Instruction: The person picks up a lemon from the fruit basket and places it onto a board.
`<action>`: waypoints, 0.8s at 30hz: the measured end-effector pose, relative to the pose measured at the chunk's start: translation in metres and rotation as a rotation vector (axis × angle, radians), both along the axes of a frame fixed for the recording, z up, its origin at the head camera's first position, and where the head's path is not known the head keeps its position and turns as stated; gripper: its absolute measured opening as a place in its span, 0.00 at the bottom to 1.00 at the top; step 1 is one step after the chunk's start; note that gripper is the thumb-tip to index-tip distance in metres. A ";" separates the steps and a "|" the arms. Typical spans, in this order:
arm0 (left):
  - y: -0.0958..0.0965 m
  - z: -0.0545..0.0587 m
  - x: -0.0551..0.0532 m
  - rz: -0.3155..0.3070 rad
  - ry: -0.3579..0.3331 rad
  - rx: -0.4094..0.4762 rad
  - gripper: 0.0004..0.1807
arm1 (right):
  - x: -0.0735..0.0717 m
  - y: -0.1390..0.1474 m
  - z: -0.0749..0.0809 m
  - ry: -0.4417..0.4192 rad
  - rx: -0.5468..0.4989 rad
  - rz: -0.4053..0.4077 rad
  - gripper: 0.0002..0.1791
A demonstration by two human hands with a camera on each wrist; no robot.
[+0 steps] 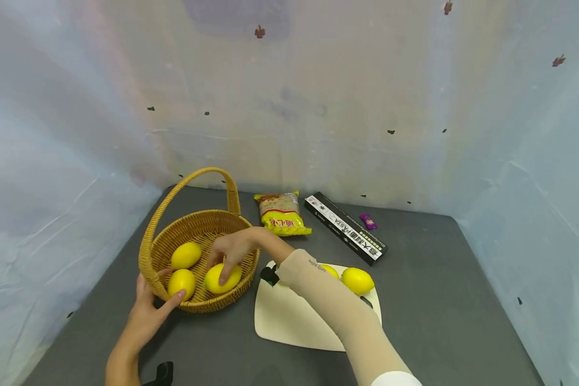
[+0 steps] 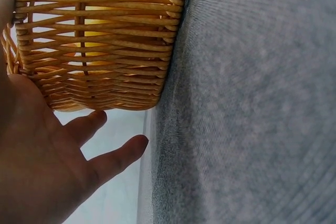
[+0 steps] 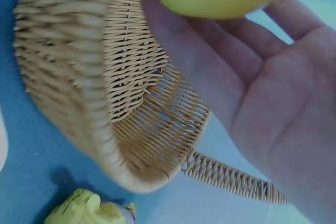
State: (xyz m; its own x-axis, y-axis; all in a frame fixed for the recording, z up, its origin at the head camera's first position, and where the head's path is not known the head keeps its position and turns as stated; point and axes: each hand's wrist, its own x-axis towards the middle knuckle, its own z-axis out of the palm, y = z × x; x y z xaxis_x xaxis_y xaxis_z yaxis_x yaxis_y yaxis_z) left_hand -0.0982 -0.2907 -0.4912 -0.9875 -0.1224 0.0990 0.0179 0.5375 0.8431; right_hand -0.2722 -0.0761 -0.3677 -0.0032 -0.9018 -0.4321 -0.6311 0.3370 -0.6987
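While gripping a lemon [image 1: 215,282] in right hand [image 1: 235,250], lower left of frame, and clasping basket [image 1: 209,306] in left hand [image 1: 147,314], could tip the latter by pressing unevenly.

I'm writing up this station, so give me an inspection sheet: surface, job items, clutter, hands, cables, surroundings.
Surface: grey table, with a cutting board on it.
Job items: basket holding two loose lemons; two more lemons on the board.
Clutter: yellow bag, pasta box and purple packet towards the back.
Hands: left hand grips the basket; right hand holds another lemon at the basket.
Cables: nothing seen.
Surroundings: pale, dark-spotted sheeting.
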 end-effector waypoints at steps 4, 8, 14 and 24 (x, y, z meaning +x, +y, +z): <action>-0.001 0.000 0.000 0.003 0.005 -0.006 0.37 | 0.000 0.016 0.001 0.051 -0.120 -0.009 0.27; -0.001 0.000 -0.001 -0.003 0.003 -0.006 0.37 | 0.000 0.039 -0.001 0.035 -0.195 -0.130 0.27; -0.001 0.000 -0.001 -0.005 -0.017 -0.012 0.38 | 0.006 0.075 -0.004 -0.004 -0.290 -0.325 0.29; -0.001 0.001 -0.001 -0.010 -0.014 -0.008 0.37 | 0.036 0.146 -0.012 -0.025 -0.432 -0.483 0.29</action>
State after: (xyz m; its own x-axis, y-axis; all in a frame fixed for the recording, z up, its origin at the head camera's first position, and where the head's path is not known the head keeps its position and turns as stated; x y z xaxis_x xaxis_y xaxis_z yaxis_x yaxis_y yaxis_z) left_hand -0.0996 -0.2919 -0.4898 -0.9900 -0.1119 0.0857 0.0112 0.5440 0.8390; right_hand -0.2362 0.0697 -0.3798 -0.4463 -0.8941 -0.0358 -0.4609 0.2640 -0.8473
